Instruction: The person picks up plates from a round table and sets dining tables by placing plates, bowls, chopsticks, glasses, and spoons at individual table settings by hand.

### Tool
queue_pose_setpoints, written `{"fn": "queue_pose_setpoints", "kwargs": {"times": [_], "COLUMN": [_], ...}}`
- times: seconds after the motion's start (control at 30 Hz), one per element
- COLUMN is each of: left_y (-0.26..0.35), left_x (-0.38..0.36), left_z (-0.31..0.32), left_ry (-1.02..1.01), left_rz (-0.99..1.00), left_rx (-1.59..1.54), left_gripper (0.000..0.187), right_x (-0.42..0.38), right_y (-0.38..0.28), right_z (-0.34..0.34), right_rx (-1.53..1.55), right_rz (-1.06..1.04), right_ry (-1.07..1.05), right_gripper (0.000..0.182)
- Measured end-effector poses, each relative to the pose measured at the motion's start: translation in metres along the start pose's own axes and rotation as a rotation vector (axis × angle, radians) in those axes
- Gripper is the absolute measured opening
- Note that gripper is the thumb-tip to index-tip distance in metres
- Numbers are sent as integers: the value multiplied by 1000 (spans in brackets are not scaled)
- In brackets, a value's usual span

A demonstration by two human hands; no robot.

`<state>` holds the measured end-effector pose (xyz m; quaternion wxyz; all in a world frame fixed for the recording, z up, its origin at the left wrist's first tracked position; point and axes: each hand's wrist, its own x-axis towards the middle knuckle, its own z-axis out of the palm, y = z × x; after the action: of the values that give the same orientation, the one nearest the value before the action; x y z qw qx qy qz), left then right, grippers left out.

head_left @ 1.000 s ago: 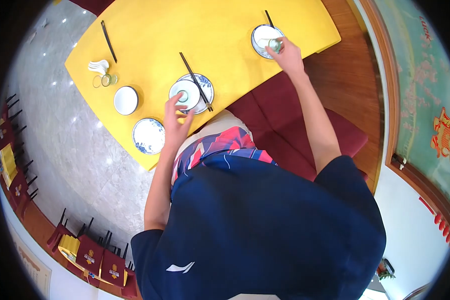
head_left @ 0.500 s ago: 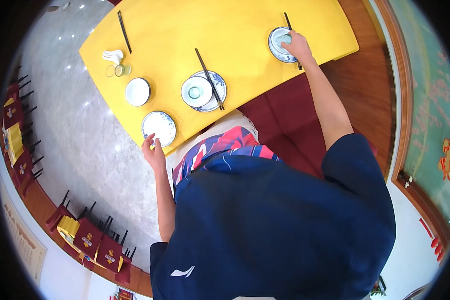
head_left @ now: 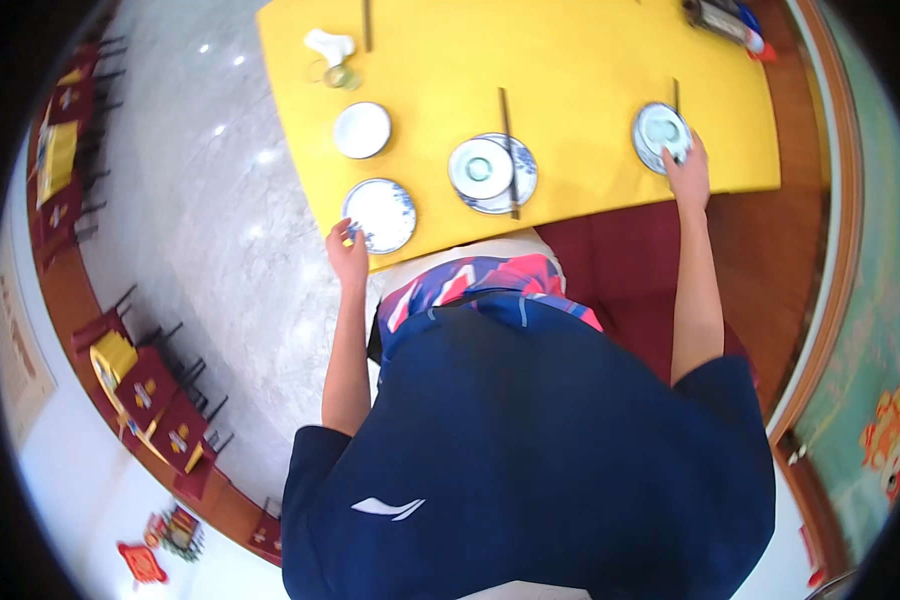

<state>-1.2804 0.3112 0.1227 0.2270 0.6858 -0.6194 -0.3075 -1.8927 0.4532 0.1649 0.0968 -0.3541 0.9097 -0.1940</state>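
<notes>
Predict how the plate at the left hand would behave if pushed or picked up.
The plate lies flat, wide and low, so it would probably slide rather than roll or tip. Its smooth, blue-patterned surface suggests stiff, breakable ceramic. Sitting close to the edge of the table, it might fall if pushed outward.

White swoosh logo (head_left: 375, 507) on the navy shirt (head_left: 550, 430) — no lettering readable.

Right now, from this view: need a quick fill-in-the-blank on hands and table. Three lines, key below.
1. The left hand is at the rim of a white-and-____ plate.
2. The ____ hand is at the stacked dishes.
3. The tabletop is ____.

Missing words: blue; right; yellow.
</notes>
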Motion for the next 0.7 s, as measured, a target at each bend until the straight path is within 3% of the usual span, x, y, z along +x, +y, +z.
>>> {"fn": "queue_pose_setpoints", "kwargs": {"times": [0.07, 0.13, 0.27, 0.5, 0.6, 0.7], "left_y": [-6, -10, -31, -45, -68, -79], "left_x": [8, 13, 23, 35, 41, 41], "left_z": [5, 10, 19, 14, 12, 17], "left_ry": [57, 158, 203, 100, 98, 117], "left_rz": [-24, -81, -145, -257, -218, -174], "left_rx": [19, 89, 144, 92, 65, -10], "left_gripper": [36, 38, 41, 28, 27, 23], "right_x": [-34, -62, -117, -142, -148, -160], "right_y": [-17, -16, -67, -94, -79, -72], "right_z": [-3, 12, 20, 45, 51, 44], "right_rx": [-36, 158, 266, 477, 487, 278], "right_rz": [0, 38, 127, 191, 200, 161], "right_ry": [80, 121, 54, -84, -71, -77], "right_gripper": [65, 57, 47, 39, 37, 35]}}
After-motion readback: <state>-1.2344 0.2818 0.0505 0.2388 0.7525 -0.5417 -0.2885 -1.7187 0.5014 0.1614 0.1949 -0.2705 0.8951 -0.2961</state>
